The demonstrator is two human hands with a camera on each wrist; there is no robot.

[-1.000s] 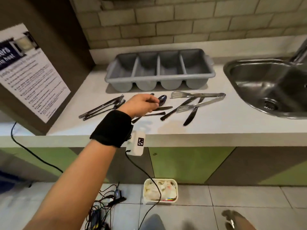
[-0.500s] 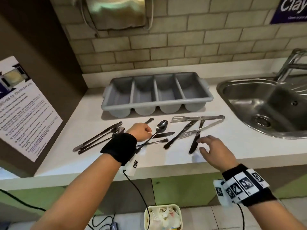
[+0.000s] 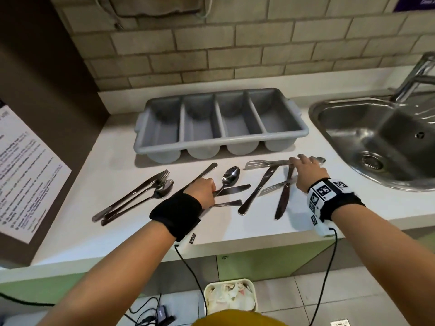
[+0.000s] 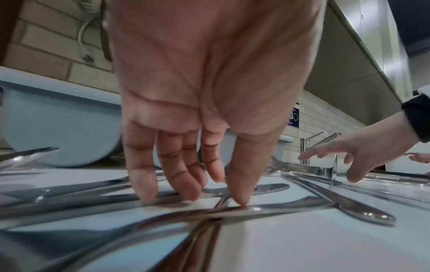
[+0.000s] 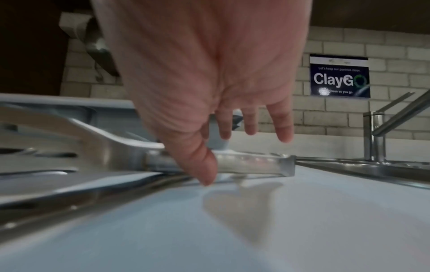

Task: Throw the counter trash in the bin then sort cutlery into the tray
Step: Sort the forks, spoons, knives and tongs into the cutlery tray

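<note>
The grey four-compartment tray (image 3: pixel 221 142) stands at the back of the white counter (image 3: pixel 235 231), nothing visible in it. Loose cutlery lies in front of it. My left hand (image 3: pixel 202 191) is on the pile's middle; thumb and fingertips (image 4: pixel 239 198) pinch the handle of a spoon (image 3: pixel 231 175) that lies flat on the counter. My right hand (image 3: pixel 306 170) reaches over the steel tongs (image 3: pixel 266 163), fingers spread beyond the upper arm and thumb (image 5: pixel 204 176) down in front of it. The bin (image 3: pixel 207 292) sits on the floor below, holding crumpled trash.
Forks and a spoon (image 3: pixel 141 194) lie bundled at the left. Two knives (image 3: pixel 283 198) lie between my hands. A steel sink (image 3: pixel 376 137) with a tap (image 3: pixel 414 74) is at the right. A brown panel with a notice (image 3: pixel 23 172) closes off the left. Cables lie on the floor.
My right hand came into view, then moved from the knives near the counter's front back to the tongs. My left hand stayed on the spoon's handle. The view tilted up.
</note>
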